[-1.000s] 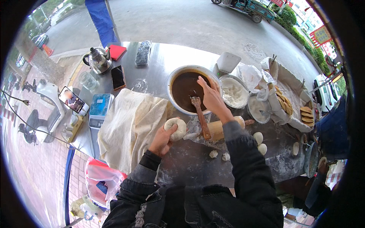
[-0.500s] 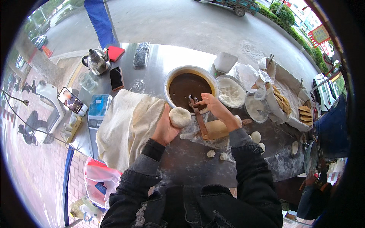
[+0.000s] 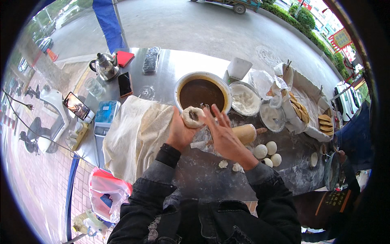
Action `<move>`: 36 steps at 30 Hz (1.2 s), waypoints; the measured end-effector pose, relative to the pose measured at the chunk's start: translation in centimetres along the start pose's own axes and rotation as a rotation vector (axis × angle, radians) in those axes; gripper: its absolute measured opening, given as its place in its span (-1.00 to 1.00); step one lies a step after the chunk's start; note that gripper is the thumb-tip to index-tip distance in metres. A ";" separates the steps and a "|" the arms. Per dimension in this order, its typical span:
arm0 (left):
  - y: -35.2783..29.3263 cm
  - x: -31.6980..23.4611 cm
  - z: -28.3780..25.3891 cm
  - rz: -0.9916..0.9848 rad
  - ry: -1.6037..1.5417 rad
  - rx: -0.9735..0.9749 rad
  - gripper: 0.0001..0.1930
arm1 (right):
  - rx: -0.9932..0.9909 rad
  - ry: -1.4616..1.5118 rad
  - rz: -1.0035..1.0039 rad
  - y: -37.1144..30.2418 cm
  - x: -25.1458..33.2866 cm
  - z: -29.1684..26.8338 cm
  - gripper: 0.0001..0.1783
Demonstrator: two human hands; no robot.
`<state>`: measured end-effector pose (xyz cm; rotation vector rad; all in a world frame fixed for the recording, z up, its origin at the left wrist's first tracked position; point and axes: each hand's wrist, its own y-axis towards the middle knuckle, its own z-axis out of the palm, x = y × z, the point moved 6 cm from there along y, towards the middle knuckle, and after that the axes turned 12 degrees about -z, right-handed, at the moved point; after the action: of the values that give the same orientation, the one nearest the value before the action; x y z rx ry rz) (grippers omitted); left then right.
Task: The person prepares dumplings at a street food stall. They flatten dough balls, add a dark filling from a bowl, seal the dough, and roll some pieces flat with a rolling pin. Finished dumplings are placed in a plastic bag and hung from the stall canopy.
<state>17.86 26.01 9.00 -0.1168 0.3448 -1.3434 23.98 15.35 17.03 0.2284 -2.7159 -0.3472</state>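
Note:
A round of white dough lies in my left hand, which is cupped around it near the bowl's front rim. Dark filling shows in the opening of the dough. My right hand is beside it, fingers stretched and apart, the fingertips close to or touching the dough's right edge. Behind the hands stands a metal bowl of dark brown paste. The metal end of a spatula peeks out at its front rim; my right hand hides the handle. A thick wooden rolling pin lies behind my right hand.
Several dough balls and scraps lie at the right front. A flour bowl, another bowl and a cloth-lined basket of flatbreads stand right. A cloth, scale, phone and kettle are left.
My right hand has moved from the spatula handle to the dough, leftward and nearer me. The dough in my left hand has shifted up slightly, and its dark filling now shows.

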 end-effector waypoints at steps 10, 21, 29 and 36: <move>-3.4 0.1 -2.4 0.024 0.073 -0.076 -0.16 | -0.046 -0.108 0.031 0.5 -4.3 1.9 -0.22; -4.3 0.7 -4.0 0.010 0.062 -0.112 -0.10 | 0.184 0.065 0.258 1.4 -13.6 6.9 -0.37; -5.8 2.1 -1.0 0.085 0.041 -0.067 -0.17 | -0.358 1.248 0.078 -0.5 -3.5 2.9 -0.26; -8.0 5.5 0.0 0.259 0.039 -0.140 -0.26 | -0.157 -0.189 0.118 -4.8 6.4 3.2 -0.32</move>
<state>11.45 18.85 10.21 -0.1570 0.4705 -1.0661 17.39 10.09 15.11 -0.0096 -2.8520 -0.5711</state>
